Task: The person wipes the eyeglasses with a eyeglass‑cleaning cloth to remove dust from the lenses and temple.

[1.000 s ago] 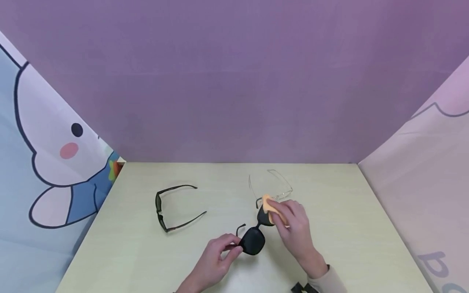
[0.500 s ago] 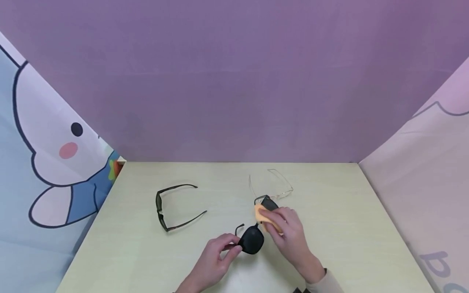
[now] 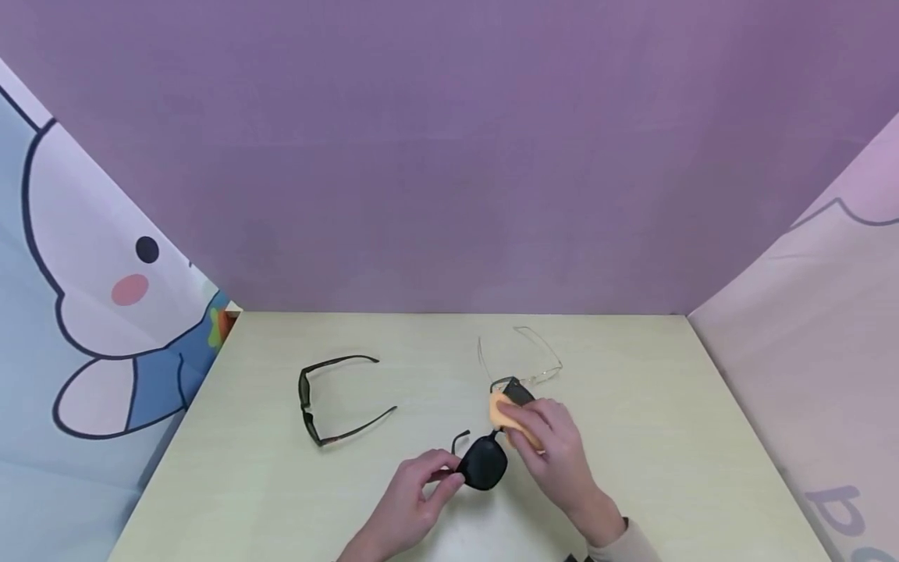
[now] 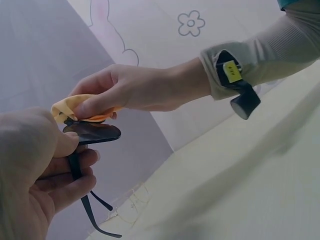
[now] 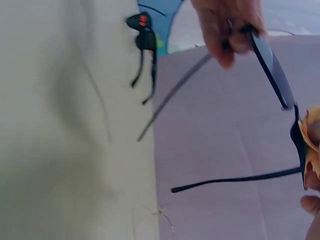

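Black sunglasses (image 3: 483, 464) are held above the table with both temples unfolded. My left hand (image 3: 413, 497) pinches them at the hinge corner of the left lens, thumb in front and fingers behind. My right hand (image 3: 555, 453) grips an orange cloth (image 3: 504, 410) folded over the right lens, which it partly hides. In the left wrist view the cloth (image 4: 75, 107) is bunched under the right thumb, beyond the near lens (image 4: 95, 133). The right wrist view shows a temple (image 5: 235, 179) reaching out from the lens under the cloth.
Dark-framed glasses (image 3: 307, 406) lie on the table (image 3: 232, 468) at the left, temples open. Thin wire-framed glasses (image 3: 544, 375) lie behind the sunglasses. A purple backdrop (image 3: 449, 156) rises at the table's far edge, with printed cloths along both sides.
My right hand and the cloth have moved down and left over the right lens toward the bridge, baring the lens's outer part. The left hand keeps its hold, almost still.
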Demonstrator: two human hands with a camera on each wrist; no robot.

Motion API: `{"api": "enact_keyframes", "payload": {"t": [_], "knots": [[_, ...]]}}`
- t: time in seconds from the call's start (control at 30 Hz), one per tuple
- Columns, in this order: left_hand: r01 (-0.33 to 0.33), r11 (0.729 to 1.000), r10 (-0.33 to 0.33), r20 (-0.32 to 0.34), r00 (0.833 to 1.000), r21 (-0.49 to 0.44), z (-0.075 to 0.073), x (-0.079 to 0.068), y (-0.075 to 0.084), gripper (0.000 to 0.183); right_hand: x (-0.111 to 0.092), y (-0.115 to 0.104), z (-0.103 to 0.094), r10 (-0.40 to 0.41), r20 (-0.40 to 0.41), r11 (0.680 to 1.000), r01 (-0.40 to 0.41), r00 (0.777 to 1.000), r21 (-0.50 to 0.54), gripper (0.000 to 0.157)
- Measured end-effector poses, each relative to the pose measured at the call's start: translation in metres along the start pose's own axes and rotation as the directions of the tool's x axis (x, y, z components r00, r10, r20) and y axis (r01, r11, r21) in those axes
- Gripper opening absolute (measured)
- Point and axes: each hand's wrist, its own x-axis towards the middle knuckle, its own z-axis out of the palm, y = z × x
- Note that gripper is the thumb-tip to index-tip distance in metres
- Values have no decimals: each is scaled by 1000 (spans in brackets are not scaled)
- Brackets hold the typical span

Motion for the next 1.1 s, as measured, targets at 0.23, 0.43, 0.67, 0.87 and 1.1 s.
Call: {"api": "enact_keyframes", "payload": {"t": [0.23,0.43,0.67,0.87,1.1], "knots": [[-23,1000,23,-6,1000,7,1,0,-1,5,5,5,-5,6,-29,1000,-6,1000,-21,31],[8,1000,-8,19,1000,-17,1,-1,0,8,7,9,-11,64,-61,997,-66,996,-39,33],[35,999,-35,14,999,-2,2,-1,-2,7,-5,-1,-4,-17,11,1000,17,1000,14,31],[-23,1000,23,-5,1000,7,2,0,-1,6,0,6,-7,17,-45,1000,-17,999,-7,32],[-39,999,39,-6,999,-4,2,0,1,7,1,9,-14,116,-63,993,-118,991,-26,37]]}}
